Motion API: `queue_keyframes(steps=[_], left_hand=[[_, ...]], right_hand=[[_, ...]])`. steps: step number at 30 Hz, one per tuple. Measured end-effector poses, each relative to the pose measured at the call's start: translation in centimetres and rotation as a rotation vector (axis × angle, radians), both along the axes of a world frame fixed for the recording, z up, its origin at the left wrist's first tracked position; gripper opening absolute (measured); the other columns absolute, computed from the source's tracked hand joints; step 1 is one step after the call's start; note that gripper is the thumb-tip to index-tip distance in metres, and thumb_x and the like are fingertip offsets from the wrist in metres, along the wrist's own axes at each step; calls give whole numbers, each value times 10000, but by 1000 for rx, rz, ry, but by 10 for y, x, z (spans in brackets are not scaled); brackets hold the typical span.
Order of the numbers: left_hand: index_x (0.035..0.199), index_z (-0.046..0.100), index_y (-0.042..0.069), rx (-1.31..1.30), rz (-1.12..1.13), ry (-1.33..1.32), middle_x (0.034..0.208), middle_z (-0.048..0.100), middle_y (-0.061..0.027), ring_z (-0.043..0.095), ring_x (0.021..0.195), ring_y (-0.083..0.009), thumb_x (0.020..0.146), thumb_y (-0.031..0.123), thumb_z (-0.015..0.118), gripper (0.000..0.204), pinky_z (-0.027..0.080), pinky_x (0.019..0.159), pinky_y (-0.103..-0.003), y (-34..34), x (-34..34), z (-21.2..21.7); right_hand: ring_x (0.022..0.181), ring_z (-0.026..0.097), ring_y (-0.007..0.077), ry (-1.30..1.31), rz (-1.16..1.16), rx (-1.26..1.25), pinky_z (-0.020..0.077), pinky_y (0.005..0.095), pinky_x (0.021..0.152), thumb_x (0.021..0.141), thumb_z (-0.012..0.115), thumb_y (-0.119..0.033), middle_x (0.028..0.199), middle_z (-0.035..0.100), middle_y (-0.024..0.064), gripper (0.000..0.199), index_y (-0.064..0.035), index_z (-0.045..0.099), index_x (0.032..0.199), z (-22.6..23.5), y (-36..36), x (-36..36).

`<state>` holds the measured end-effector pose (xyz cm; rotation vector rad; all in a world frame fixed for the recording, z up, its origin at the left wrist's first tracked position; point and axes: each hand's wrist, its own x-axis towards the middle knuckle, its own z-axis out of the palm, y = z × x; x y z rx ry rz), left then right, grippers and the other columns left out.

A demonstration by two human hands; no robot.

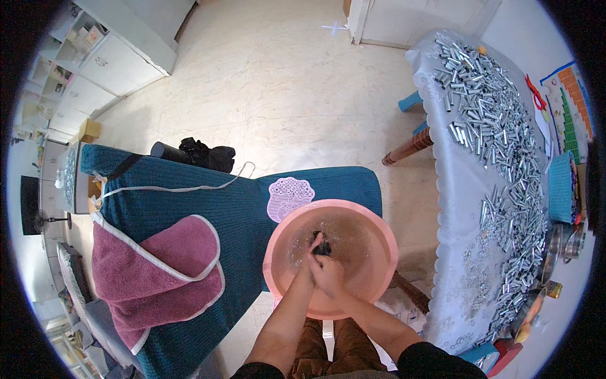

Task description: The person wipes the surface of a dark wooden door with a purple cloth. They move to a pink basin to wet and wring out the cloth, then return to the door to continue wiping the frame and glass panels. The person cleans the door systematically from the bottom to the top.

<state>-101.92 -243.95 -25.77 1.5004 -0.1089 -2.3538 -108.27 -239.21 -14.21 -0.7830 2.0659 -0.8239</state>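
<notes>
Both my hands are together inside a round pink basin [276, 240] that holds water. My right hand [329, 276] is curled closed at the lower end of a small dark piece of wet cloth [322, 246]. Pressed close beside it, my left hand [311, 258] is mostly hidden behind the right one, with its fingers against the cloth. What kind of cloth it is I cannot make out. Bubbles show on the water around it. Just beyond the basin, a lilac perforated plastic mat [290, 198] lies on a seat covered in teal fabric [353, 183].
On the left, a pinkish-purple towel [158, 271] with white edging hangs over the teal chair back [139, 174], near a white strap [170, 188]. At the right stands a table with a white cloth [456, 252], spread with many short metal tubes [486, 107]. A black bag [211, 155] lies behind.
</notes>
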Motion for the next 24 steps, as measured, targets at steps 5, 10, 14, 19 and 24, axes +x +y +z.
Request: queue_keyframes(steps=[5, 10, 14, 19, 24], left_hand=[[1215, 565, 31, -126, -31, -146, 1087, 637, -111, 607, 956, -280, 906, 394, 573, 477, 500, 825, -387, 24, 8, -41], [1051, 635, -16, -664, -317, -550, 953, 658, -134, 621, 898, -263, 927, 303, 549, 353, 478, 797, -346, 0, -32, 90], [1076, 638, 11, -1136, -404, -894, 1133, 585, -193, 551, 1079, -313, 852, 177, 652, 279, 410, 960, -374, -1, 11, 22], [1420, 291, 30, -979, -437, -958, 1373, 330, -297, 335, 1303, -400, 703, -29, 608, 786, 248, 1110, -408, 17, 40, -2], [1480, 238, 144, -1292, -1149, -886, 1515, 145, -231, 135, 1380, -449, 751, 217, 678, 855, 152, 1081, -616, 14, 24, 30]], right_hand=[[560, 597, 405, 295, -3, -86, 482, 462, 557, 902, 541, -373, 650, 607, 216, 444, -34, 664, 643, -40, -15, -21], [814, 626, 376, 208, -240, 18, 486, 439, 755, 877, 584, -297, 861, 644, 235, 305, -12, 675, 819, -60, -8, -67], [1019, 545, 364, 338, 39, -124, 415, 445, 905, 790, 649, -141, 1015, 600, 192, 201, -27, 643, 956, -40, 17, -84], [1237, 363, 396, 478, 180, 22, 280, 544, 1038, 746, 651, -108, 1329, 419, 183, 431, -82, 587, 1171, -52, 46, -57], [1292, 282, 421, 519, 279, 136, 240, 582, 1051, 731, 665, -120, 1433, 300, 200, 654, -136, 463, 1352, -117, 53, -44]])
